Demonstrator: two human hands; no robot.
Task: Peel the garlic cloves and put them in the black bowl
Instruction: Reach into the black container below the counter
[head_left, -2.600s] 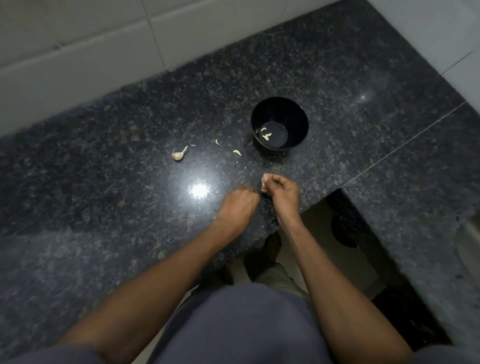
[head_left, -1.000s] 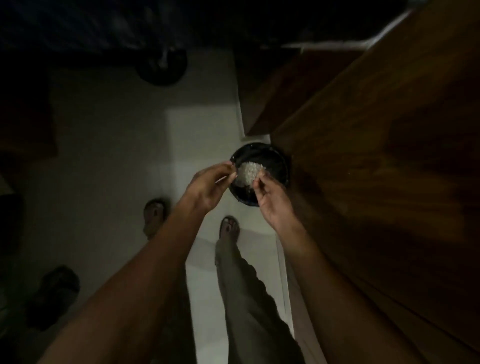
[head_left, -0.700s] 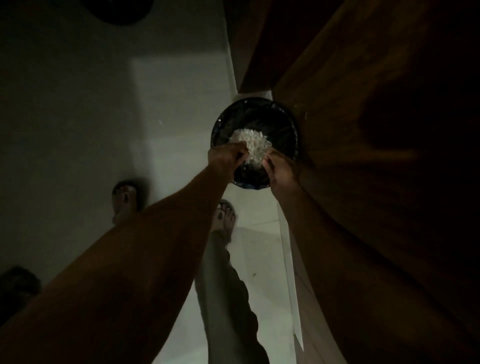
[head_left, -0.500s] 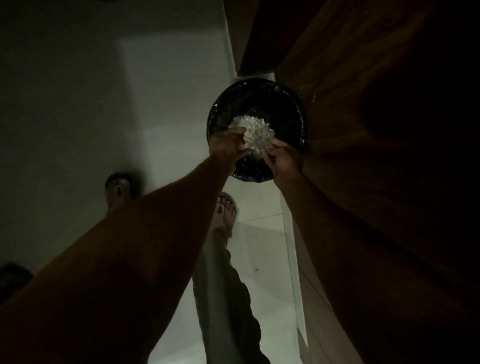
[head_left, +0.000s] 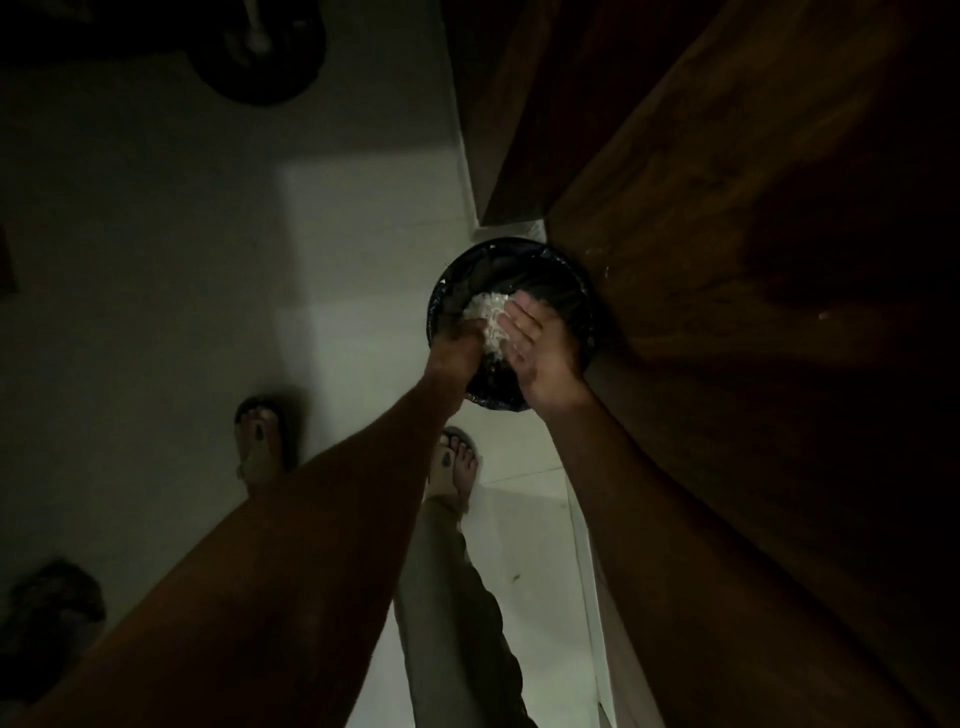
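A pale tiled floor (head_left: 156, 322) fills the left and centre of the frame, dim apart from a brighter patch in the middle. Dark brown wooden panels (head_left: 727, 208) take up the right side and upper right. At the upper left sits a dark round object (head_left: 260, 52), too shadowed to identify. Two sandalled feet show: one (head_left: 258, 447) at lower left of centre, another (head_left: 453, 462) just below centre, above an olive trouser leg (head_left: 457, 623).

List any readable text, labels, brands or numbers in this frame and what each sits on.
None readable.
Black-lined bin: no label or print visible.
Pale scraps under the left hand and right hand: no print.
Wooden cabinet: bare, with a few pale specks, not characters.
Sandals: dark oval mark on each strap, too dim and small to read.
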